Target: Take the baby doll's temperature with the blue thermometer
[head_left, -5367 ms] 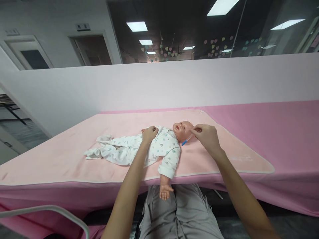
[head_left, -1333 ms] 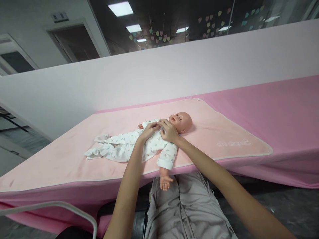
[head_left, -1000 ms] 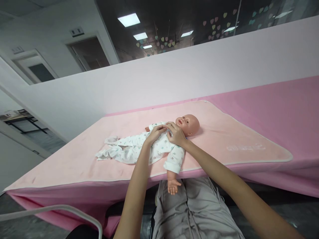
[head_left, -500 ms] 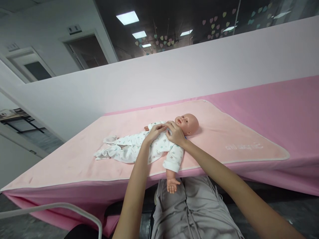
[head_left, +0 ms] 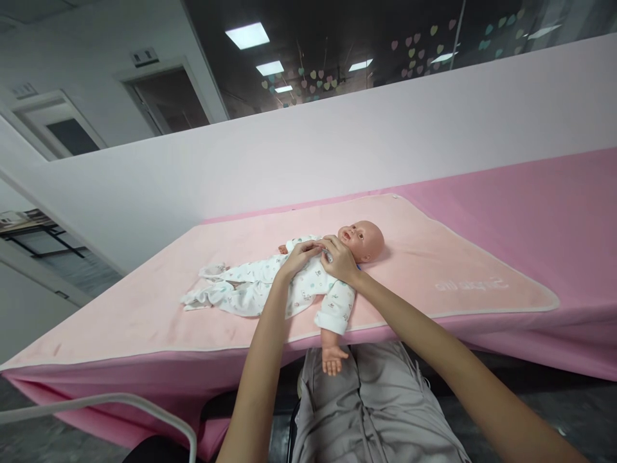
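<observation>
A baby doll (head_left: 369, 239) lies on its back with its bald head to the right. It wears a white patterned romper (head_left: 248, 294) with feet. At the upper chest, just below the doll's chin, my left hand (head_left: 299, 256) and my right hand (head_left: 339, 257) meet. Their fingers are bent together on the cloth near the collar, and the fingertips partly hide what they pinch. The doll's near arm (head_left: 332, 354) hangs over the table's front edge, palm up. Its other hand (head_left: 282, 249) rests on the far side.
A peach mat (head_left: 159, 289) with a pale border lies under the doll, over a pink tablecloth (head_left: 544, 212). A white partition (head_left: 289, 161) rises behind the table. At the lower left curves a white metal rail (head_left: 120, 399). My lap (head_left: 380, 399) is against the front edge.
</observation>
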{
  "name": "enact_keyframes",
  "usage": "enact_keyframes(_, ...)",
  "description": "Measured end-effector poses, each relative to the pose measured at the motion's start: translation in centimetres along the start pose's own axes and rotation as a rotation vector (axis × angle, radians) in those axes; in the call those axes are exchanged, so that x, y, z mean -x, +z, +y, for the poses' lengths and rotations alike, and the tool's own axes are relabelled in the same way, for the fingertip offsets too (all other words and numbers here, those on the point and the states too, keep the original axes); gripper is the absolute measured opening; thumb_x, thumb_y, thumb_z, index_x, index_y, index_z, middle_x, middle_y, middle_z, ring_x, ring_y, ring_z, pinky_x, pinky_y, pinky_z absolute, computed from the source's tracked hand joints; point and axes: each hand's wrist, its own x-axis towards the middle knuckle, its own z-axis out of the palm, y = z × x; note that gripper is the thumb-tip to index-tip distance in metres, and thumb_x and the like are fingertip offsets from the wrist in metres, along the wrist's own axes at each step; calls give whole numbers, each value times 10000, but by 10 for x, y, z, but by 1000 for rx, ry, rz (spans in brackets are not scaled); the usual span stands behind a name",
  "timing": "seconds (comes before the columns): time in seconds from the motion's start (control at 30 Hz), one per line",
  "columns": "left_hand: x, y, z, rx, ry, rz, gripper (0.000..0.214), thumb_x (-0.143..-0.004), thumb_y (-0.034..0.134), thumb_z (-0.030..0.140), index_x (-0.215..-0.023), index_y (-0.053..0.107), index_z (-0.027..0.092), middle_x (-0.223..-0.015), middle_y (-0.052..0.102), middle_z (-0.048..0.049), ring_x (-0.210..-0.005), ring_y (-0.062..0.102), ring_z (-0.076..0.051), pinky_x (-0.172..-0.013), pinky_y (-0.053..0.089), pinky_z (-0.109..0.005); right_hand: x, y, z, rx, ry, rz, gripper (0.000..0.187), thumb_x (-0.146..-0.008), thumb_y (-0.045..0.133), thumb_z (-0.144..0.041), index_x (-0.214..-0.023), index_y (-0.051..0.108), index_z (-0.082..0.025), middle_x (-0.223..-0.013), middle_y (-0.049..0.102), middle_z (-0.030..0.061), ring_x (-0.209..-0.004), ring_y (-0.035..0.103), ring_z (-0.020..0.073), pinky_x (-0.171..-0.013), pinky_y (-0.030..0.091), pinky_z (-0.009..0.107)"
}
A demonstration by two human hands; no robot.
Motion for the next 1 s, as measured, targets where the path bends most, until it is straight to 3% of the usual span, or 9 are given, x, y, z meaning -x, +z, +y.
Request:
enact_keyframes(0.67,2,1,5,-20,-22,12,282,-742,581,362,-931,667,172,-884,675,-27,-867,576,-189,-829,401,-324,-1,1,2,-22,-39,40,344,-747,437,-75,-1055,549,-182,-1009,561,84,-916,564,189,-801,500,309)
enact_keyframes(1.0,2,2,8,-55,-26,59,238,-717,583,376,-769,673,162,-770,654,-20,-765,558,-162,-774,408,-290,1,2,4,-35,-61,69,383,-726,419,-44,-1052,554,-192,-1004,573,73,-908,565,180,-792,497,302)
